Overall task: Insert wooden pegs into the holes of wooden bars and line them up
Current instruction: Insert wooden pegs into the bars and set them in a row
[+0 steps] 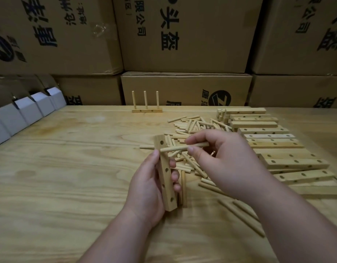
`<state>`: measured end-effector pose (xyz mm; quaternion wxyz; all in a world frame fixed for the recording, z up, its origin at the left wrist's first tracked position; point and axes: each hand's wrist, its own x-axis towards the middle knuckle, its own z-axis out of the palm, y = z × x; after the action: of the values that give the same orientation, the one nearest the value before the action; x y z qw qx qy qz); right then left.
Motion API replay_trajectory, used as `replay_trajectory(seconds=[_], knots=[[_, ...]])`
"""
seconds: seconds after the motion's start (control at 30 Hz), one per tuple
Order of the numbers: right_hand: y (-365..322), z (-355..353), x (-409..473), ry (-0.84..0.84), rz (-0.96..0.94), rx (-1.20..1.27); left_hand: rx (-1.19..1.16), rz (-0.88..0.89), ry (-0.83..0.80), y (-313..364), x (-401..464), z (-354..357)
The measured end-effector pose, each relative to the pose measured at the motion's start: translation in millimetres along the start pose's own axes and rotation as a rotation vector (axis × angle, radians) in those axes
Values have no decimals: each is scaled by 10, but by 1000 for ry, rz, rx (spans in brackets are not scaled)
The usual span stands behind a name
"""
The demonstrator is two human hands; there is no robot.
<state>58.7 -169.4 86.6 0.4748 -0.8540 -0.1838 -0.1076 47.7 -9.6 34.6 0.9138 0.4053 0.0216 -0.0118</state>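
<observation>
My left hand [147, 188] grips a wooden bar [165, 173] held lengthwise away from me, its row of holes facing right. My right hand [224, 160] pinches a wooden peg [183, 147] lying sideways, its left tip at the bar's second hole from the top. A heap of loose pegs [194, 128] lies behind and under the hands. Several unfilled bars [268, 137] are stacked in a row at the right. A finished bar with three upright pegs [146, 110] stands at the table's far edge.
The work goes on over a plywood table [69, 177]. Cardboard boxes [183, 35] form a wall behind it. White folded cartons [27, 111] line the far left edge. A few pegs [241, 215] lie under my right forearm.
</observation>
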Motion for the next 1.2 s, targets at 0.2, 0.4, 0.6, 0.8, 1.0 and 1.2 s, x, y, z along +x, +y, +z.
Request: replay_trajectory(seconds=[0.2, 0.4, 0.6, 0.8, 1.0, 1.2], knots=[[-5, -51, 31, 62, -14, 40, 60, 13, -42, -10, -25, -25], [-48, -98, 18, 79, -78, -90, 93, 44, -50, -28, -26, -58], [-42, -119, 32, 28, -81, -139, 104, 69, -45, -36, -21, -67], [11, -114, 49, 36, -68, -162, 127, 70, -62, -42, -36, -72], [1, -158, 44, -4, -22, -226, 203, 84, -88, -26, -36, -101], [-3, -95, 33, -113, 1, -223, 381, 138, -67, 39, -70, -122]])
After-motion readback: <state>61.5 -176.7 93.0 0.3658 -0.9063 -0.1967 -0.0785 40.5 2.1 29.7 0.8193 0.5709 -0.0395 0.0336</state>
